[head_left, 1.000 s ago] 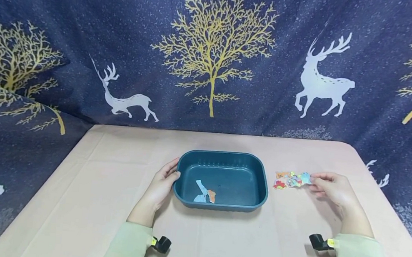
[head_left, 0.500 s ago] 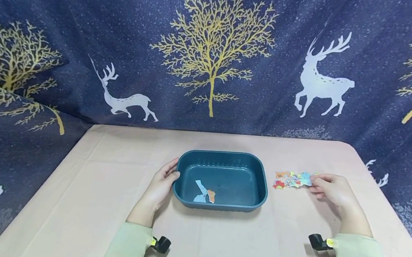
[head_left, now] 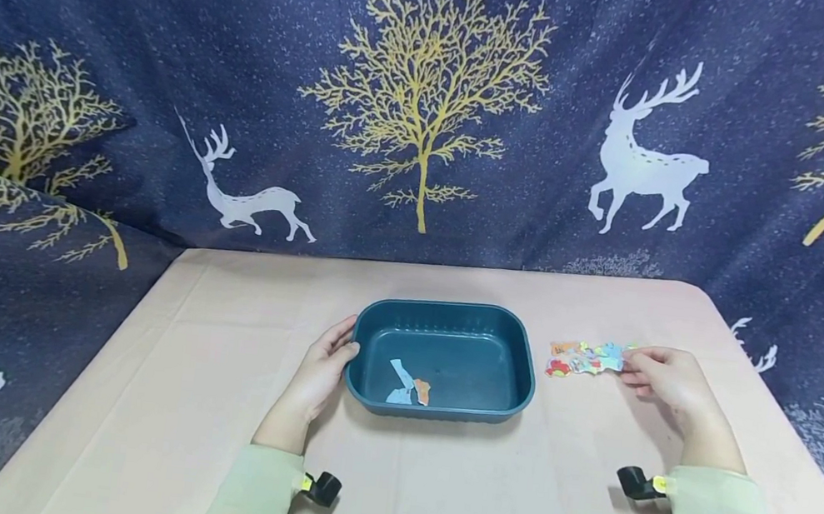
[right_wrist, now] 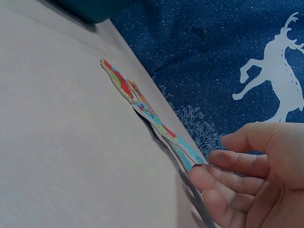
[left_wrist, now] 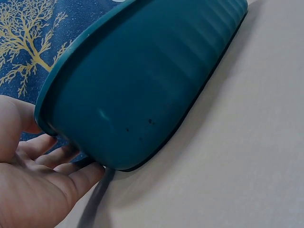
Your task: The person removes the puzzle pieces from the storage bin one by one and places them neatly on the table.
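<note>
A dark teal plastic basin (head_left: 446, 361) sits mid-table in the head view, with several torn paper scraps (head_left: 401, 390), pale blue and orange, at its near left. My left hand (head_left: 320, 373) holds the basin's left end; in the left wrist view, the thumb is at the rim and the fingers (left_wrist: 88, 178) reach under the outer wall. Right of the basin lies a cluster of brightly coloured paper scraps (head_left: 585, 359). My right hand (head_left: 670, 385) pinches the cluster's right end, where a light blue scrap (right_wrist: 190, 154) meets the fingertips. Its exact thumb contact is partly hidden.
Everything stands on a table with a pale pink cloth (head_left: 470, 489). Behind it hangs a dark blue curtain (head_left: 473, 247) with deer and golden trees. Each wrist carries a small black camera (head_left: 640, 484).
The right hand's fingers have shifted slightly over the right end of the scraps, covering more of it. The left hand and the basin have stayed in place.
</note>
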A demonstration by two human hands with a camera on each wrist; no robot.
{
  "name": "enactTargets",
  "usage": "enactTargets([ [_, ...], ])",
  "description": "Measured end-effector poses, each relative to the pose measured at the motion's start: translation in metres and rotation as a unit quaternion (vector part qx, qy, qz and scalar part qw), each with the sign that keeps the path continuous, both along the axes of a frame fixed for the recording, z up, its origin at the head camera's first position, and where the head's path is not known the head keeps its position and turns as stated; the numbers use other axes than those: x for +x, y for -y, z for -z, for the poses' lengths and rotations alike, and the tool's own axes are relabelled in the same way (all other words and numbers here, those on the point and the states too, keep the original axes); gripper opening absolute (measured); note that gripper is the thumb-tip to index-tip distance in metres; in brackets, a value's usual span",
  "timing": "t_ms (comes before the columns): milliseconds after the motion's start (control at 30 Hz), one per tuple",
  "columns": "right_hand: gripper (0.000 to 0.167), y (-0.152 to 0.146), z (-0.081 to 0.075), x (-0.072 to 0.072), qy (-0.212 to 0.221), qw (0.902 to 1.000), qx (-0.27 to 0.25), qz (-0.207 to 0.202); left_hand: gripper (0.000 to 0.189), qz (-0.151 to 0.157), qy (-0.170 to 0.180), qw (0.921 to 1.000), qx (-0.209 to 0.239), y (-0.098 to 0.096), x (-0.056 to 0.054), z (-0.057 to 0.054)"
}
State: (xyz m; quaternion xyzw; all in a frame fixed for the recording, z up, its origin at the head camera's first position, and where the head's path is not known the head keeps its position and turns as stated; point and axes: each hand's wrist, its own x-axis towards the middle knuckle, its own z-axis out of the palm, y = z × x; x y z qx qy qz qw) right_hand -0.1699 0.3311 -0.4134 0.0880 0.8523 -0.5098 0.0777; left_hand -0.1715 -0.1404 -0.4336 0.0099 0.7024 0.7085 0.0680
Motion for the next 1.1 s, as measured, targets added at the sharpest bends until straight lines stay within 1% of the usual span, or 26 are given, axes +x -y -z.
enactTargets([
  [133,0.051,-0.0003,0.0002,-0.0011,0.0,1.0,0.004,-0.004,0.05,-0.001,0.001,1.0,0.004,-0.0005,-0.0002,-0.0006],
  [367,0.047,0.0016,0.0028,-0.0027,-0.015,0.9998,0.001,-0.012,0.05,-0.007,0.005,0.9999,0.006,-0.0009,-0.0004,-0.0009],
  [533,0.044,0.0051,0.0014,-0.0027,-0.007,0.9998,0.02,-0.006,0.05,-0.008,0.005,0.9999,0.006,-0.0009,-0.0004,-0.0003],
  [833,0.043,0.0024,0.0033,-0.0022,-0.001,0.9998,0.019,0.009,0.049,-0.009,0.004,0.9999,0.005,-0.0011,-0.0002,-0.0001],
  [1100,0.044,0.0013,0.0039,-0.0029,0.013,0.9993,0.033,0.009,0.05,-0.009,0.007,0.9999,0.009,-0.0015,-0.0006,-0.0003],
])
